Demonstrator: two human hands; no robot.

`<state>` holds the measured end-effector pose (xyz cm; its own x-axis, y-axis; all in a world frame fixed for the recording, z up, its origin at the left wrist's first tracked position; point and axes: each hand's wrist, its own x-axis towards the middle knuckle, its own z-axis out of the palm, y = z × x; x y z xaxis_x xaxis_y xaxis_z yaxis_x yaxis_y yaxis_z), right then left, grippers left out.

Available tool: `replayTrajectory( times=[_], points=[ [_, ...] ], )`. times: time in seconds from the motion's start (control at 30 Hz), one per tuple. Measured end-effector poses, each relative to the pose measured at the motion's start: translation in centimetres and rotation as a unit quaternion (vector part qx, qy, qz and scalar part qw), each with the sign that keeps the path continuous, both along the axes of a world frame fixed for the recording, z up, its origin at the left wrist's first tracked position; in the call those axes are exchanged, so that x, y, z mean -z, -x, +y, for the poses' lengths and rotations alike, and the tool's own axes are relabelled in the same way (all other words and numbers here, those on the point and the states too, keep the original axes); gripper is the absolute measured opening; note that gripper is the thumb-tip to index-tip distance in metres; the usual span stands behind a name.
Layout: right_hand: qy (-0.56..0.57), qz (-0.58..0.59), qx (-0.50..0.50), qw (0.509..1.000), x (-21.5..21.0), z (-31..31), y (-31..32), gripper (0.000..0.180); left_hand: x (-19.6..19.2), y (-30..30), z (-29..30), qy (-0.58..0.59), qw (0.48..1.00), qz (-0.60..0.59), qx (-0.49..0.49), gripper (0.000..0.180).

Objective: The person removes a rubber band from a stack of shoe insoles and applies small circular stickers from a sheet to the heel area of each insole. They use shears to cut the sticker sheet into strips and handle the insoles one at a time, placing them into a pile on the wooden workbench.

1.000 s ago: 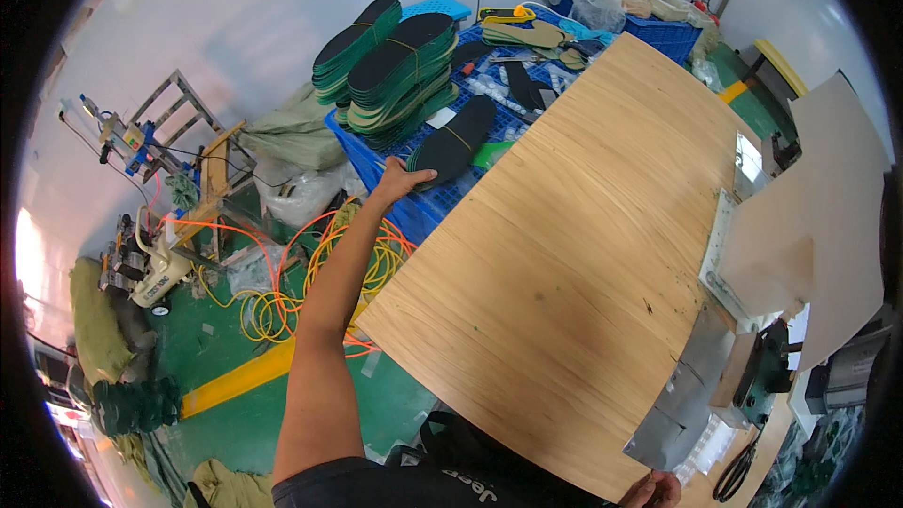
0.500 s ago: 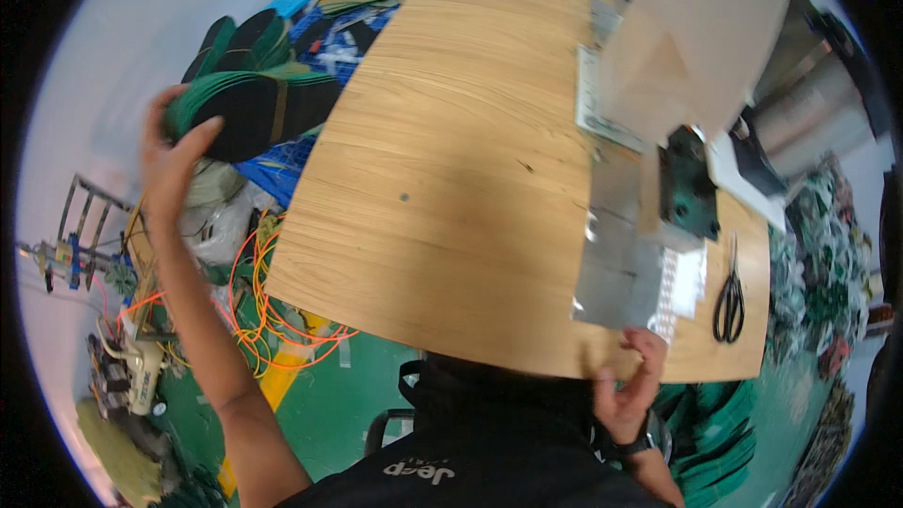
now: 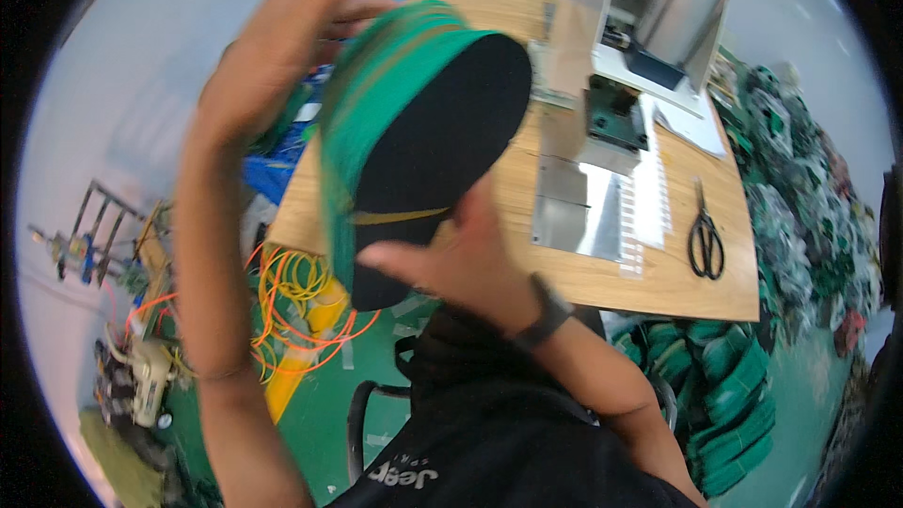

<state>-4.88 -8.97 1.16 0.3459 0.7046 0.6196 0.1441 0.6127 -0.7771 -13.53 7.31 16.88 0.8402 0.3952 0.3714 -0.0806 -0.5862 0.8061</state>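
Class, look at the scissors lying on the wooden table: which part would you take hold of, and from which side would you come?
Take the scissors by the two black handle loops, which lie toward the table's near edge. Come from above on that near side. The blades point away toward the machine, and bare wood around the loops leaves room for fingers.

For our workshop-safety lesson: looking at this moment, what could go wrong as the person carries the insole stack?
1. The stack of insoles is held only between the left hand and right hand; layers could slide out.
2. It is raised over the wooden table, so it may block sight of the scissors.
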Motion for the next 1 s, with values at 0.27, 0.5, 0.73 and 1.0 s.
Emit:
replayTrajectory(
  times=[0.27, 0.5, 0.73, 1.0],
  points=[
    [0.227, 0.039, 0.159, 0.960, 6.2, -4.4, -5.9, 0.098, 17.2, 2.0, -2.7, 0.013, 0.990, 0.125, -0.071, 0.088],
    [0.217, -0.100, 0.238, 0.942, 4.6, -4.3, -3.8, 0.090, 18.3, 2.1, -2.9, -0.159, 0.971, 0.087, -0.155, 0.073],
    [0.218, -0.105, 0.229, 0.943, 6.2, 1.0, -2.1, 0.104, 17.4, 2.1, -3.3, 0.181, 0.974, 0.076, -0.112, 0.063],
    [0.256, -0.061, 0.205, 0.943, 6.6, 1.2, -1.9, 0.106, 18.4, 2.9, -2.5, 0.179, 0.979, 0.037, -0.094, 0.063]
  ],
)
